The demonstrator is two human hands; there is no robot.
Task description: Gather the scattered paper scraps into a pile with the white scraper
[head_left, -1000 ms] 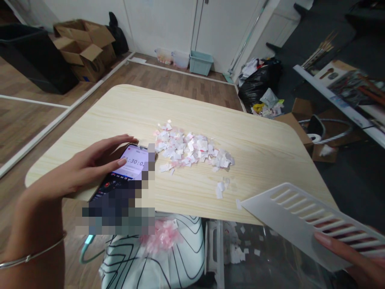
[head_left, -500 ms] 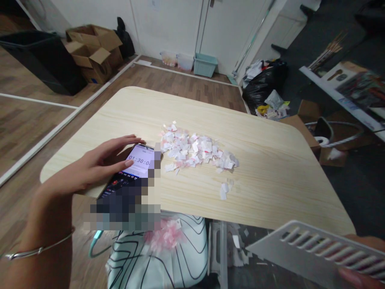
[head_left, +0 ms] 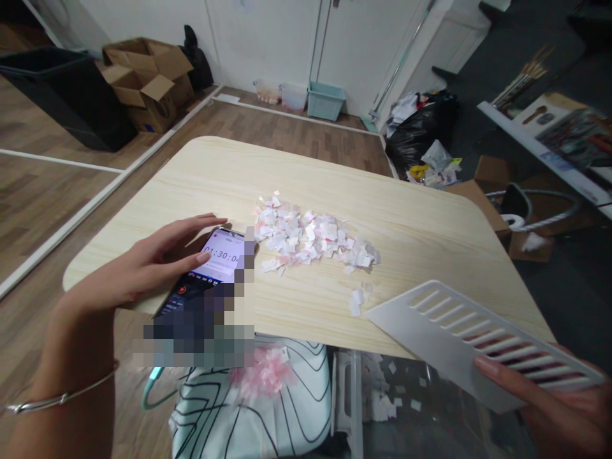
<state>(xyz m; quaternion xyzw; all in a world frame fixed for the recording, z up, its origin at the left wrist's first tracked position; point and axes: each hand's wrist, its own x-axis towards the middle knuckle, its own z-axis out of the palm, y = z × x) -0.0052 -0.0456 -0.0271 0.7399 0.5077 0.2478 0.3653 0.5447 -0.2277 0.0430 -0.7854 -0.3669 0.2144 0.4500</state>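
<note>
My left hand [head_left: 155,258] is at the table's left side, around the edge of a lit smartphone [head_left: 215,258]. Its thumb lies on the screen, which shows timer digits; its other fingers reach past the phone's top. The phone's lower part is pixelated. In my right hand [head_left: 557,401] is a flat white slotted plastic plate [head_left: 444,338], gripped with the thumb on top. The plate's pointed corner is over the table's front edge, close to a few small paper scraps [head_left: 356,301]. A wide heap of white and pinkish scraps [head_left: 306,236] covers the table's middle.
The pale wooden table [head_left: 421,223] has rounded corners. Below its front edge are a patterned cloth surface [head_left: 296,421] with pink scraps and a clear plastic bin [head_left: 355,401] with paper bits. A black bin [head_left: 71,95], cardboard boxes [head_left: 148,83] and a black bag [head_left: 421,131] stand beyond.
My right hand has brought the slotted plastic plate up and left, from below the front edge to over the table. My left hand and the phone are as before.
</note>
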